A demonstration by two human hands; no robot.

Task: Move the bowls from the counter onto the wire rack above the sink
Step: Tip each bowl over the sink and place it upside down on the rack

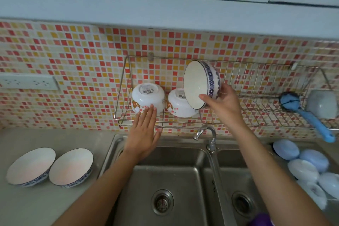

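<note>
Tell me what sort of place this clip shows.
Most likely a home kitchen: a double steel sink with a tap, a mosaic tile backsplash, and a wire rack holding bowls.

The right hand [221, 101] grips a blue-patterned white ceramic bowl [200, 83], tilted on edge over the steel wire rack [256, 115]. Left of its fingers [203, 97], two white upturned bowls [147, 97] sit racked; the flat left hand [145, 134] touches the nearer one. Two blue-rimmed bowls [51, 167] rest on the grey bench [27, 137], below-left.
</note>
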